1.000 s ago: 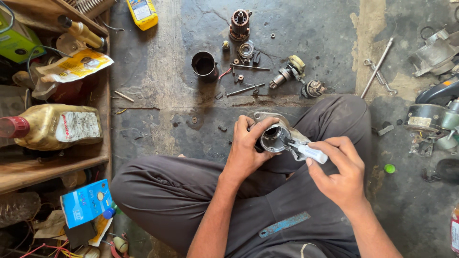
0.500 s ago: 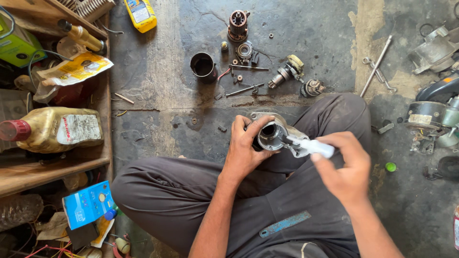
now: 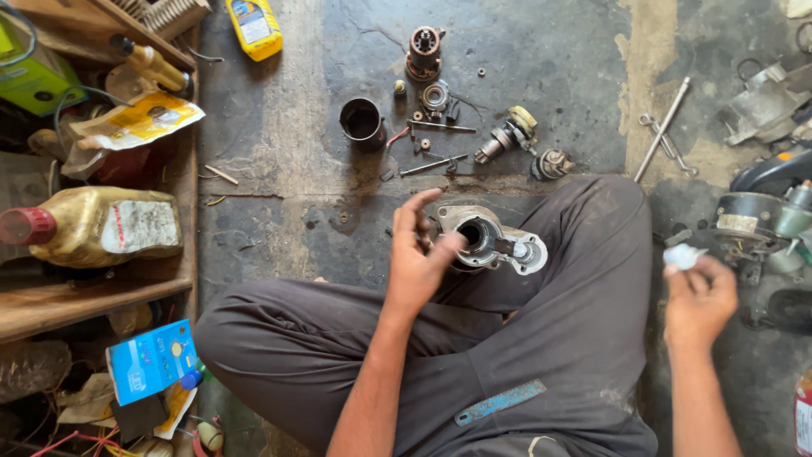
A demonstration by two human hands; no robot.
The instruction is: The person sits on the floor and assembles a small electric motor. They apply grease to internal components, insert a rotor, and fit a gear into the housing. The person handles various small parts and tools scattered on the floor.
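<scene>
Shelf, 9 o'clock: a golden oil bottle [image 3: 93,227] with a red cap lies on its side on a wooden shelf [image 3: 101,296]; a blue packet [image 3: 150,360] sits below it at 8 o'clock.

Floor, 12 o'clock: a dark metal cup [image 3: 362,123], a wound armature [image 3: 424,52], loose bolts and a small geared shaft [image 3: 510,135] lie spread on the stained concrete floor [image 3: 279,152]. A yellow bottle [image 3: 254,25] stands at 11 o'clock.

Left hand [image 3: 420,258]: fingers curled round the near rim of the metal motor housing [image 3: 491,241], index finger lifted free, thumb pressed against its open bore.

Housing: at frame centre, propped on the person's crossed leg, bore turned up towards the camera.

Right hand [image 3: 700,300]: at 3 o'clock, well apart from the housing, fingers closed narrowly on a small white tube [image 3: 682,256].

Far right, 2 o'clock: a long steel rod [image 3: 662,129] and a round motor body [image 3: 753,216] rest on the floor.

Step in hand, as judged: the bore looks to be mid-treatment, held steady while the tube is away from it.

Next move, as judged: a firm left-hand grip and careful aim of the tube at the bore.
</scene>
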